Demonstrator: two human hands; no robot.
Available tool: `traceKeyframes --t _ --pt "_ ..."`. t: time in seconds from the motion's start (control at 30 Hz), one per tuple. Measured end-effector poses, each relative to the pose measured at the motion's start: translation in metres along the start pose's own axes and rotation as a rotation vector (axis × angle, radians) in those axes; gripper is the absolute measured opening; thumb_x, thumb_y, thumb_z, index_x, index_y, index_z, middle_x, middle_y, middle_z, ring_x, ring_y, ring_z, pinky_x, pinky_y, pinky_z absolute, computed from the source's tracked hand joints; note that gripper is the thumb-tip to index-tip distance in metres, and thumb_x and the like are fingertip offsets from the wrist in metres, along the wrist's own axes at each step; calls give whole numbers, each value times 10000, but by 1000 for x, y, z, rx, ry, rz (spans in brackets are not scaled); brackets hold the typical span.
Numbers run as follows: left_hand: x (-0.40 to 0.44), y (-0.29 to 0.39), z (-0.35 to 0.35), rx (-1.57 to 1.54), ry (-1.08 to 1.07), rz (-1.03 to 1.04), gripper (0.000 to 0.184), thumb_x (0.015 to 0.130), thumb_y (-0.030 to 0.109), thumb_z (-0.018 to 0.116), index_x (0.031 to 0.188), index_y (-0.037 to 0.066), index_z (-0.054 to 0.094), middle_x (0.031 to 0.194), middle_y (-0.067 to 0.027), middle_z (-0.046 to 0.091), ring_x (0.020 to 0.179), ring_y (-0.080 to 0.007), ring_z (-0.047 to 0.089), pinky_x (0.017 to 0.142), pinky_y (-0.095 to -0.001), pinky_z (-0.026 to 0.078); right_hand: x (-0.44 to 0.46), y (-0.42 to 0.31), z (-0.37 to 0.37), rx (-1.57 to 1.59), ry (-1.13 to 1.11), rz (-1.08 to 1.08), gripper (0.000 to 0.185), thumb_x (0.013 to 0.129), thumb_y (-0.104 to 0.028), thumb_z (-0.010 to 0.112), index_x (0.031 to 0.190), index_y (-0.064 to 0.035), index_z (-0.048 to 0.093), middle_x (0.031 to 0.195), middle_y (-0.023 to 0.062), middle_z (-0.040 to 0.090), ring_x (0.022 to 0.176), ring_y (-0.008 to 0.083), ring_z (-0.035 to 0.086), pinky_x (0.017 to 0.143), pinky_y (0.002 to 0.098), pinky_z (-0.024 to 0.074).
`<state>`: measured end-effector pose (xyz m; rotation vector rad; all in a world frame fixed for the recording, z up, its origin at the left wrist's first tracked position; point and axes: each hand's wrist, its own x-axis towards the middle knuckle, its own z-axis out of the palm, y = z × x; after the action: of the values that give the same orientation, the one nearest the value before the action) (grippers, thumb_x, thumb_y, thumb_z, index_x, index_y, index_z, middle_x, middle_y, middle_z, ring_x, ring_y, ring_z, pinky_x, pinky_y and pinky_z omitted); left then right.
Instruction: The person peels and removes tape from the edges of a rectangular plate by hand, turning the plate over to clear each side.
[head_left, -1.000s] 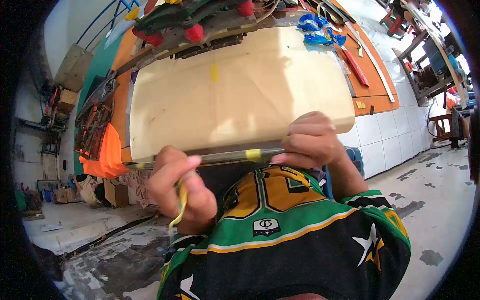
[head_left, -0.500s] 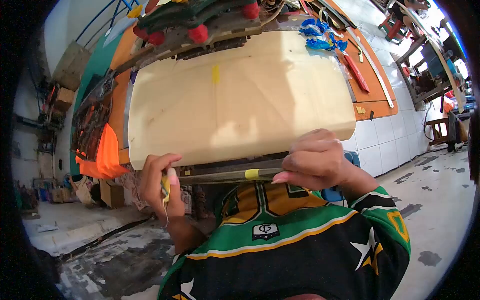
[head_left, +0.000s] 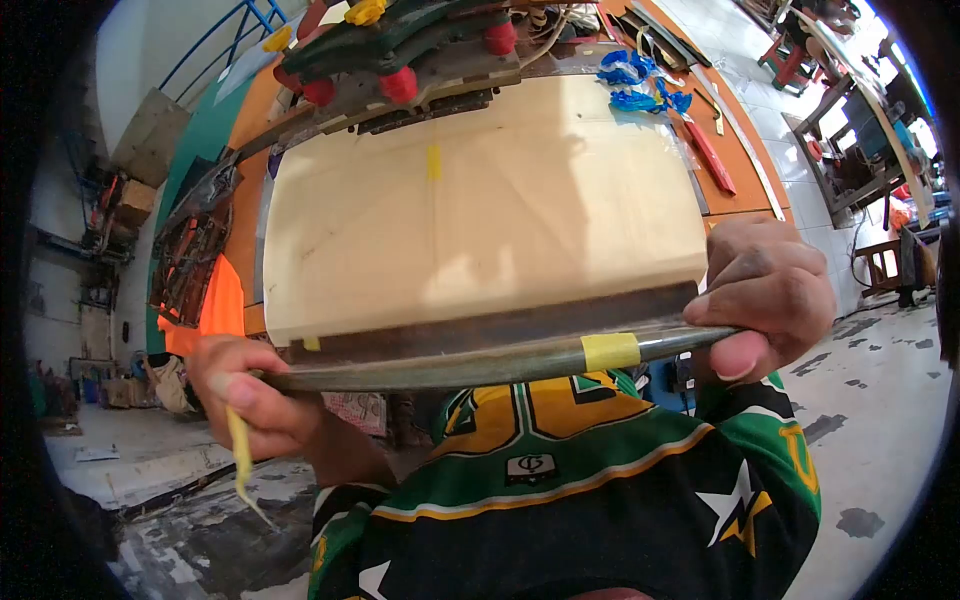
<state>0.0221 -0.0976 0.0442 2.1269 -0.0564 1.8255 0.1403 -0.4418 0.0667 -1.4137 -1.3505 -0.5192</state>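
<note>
A translucent sheet (head_left: 430, 371) with a curled front edge stretches between my hands, in front of a cream sheet (head_left: 480, 210) on the table. My left hand (head_left: 250, 395) pinches its left end, and a strip of yellow tape (head_left: 241, 450) dangles from that hand. The right end is gripped by my right hand (head_left: 765, 295), thumb below and fingers above. A piece of yellow tape (head_left: 611, 351) sits on the translucent sheet, nearer my right hand. Another yellow mark (head_left: 433, 162) shows on the cream sheet.
A green machine frame with red knobs (head_left: 398, 86) stands at the table's back. Crumpled blue plastic (head_left: 640, 85), a red cutter (head_left: 710, 158) and a metal ruler (head_left: 745, 145) lie at the back right. Orange cloth (head_left: 218, 305) hangs at the left.
My hands have moved apart, the left one leftward and the right one rightward. The translucent sheet's edge is now lifted and spread between them, and its yellow tape has shifted right.
</note>
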Motion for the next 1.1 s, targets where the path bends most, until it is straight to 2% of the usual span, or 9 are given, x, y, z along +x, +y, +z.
traceKeyframes --t 0.13,0.4,0.47,0.6,0.73,0.9,1.0,1.03,1.1 --pt "35 -14 26 85 75 204 446 991 267 401 603 62 475 562 -95 465 509 -267 485 514 -392 361 7 20 8 -237 145 -185 520 883 -494 784 760 -8 644 585 14 591 442 129 497 418 297 345" --pt "19 -58 77 27 40 295 374 953 183 429 614 76 546 559 -57 518 509 -241 522 536 -385 365 -2 79 20 -469 137 -243 434 791 -418 850 816 -21 677 635 37 654 500 151 567 466 283 403" --pt "10 -63 80 54 34 311 367 938 176 437 600 79 544 552 -54 520 503 -241 524 537 -379 361 -6 86 24 -524 198 -241 412 711 -436 901 757 -98 669 571 -4 537 486 162 539 461 295 388" --pt "-3 -62 78 19 52 319 379 932 181 445 574 86 525 526 -56 516 493 -239 511 542 -383 364 -21 89 31 -541 211 -221 420 704 -448 898 768 -96 677 588 -7 562 499 165 559 479 298 421" --pt "-11 -52 69 71 66 241 414 945 206 416 558 88 507 522 -65 517 477 -249 496 519 -392 361 -28 81 30 -481 110 -256 479 792 -481 823 849 -29 672 629 23 641 502 157 585 469 269 411" --pt "-32 -39 48 -2 54 102 443 986 236 388 588 75 496 518 -74 505 489 -254 495 506 -378 375 -47 76 33 -165 139 -49 627 619 -592 901 867 -71 657 706 6 619 614 191 566 554 319 432" --pt "-53 -34 34 -67 52 -32 422 1015 233 370 646 51 461 547 -82 501 516 -243 496 506 -357 390 -60 76 45 -31 123 -42 662 625 -634 879 865 -61 651 729 34 616 669 216 570 597 343 447" --pt "-60 -30 30 -95 61 -139 402 1019 224 370 663 51 442 566 -81 510 523 -237 488 517 -354 394 -67 74 55 29 173 10 614 755 -627 846 861 -54 653 750 51 614 700 233 573 632 359 449" --pt "-72 -25 14 -142 13 -243 364 1037 208 369 707 56 400 607 -76 534 547 -221 470 557 -348 406 -74 70 63 25 187 18 570 810 -600 801 855 -50 654 750 49 615 701 237 573 636 362 446"
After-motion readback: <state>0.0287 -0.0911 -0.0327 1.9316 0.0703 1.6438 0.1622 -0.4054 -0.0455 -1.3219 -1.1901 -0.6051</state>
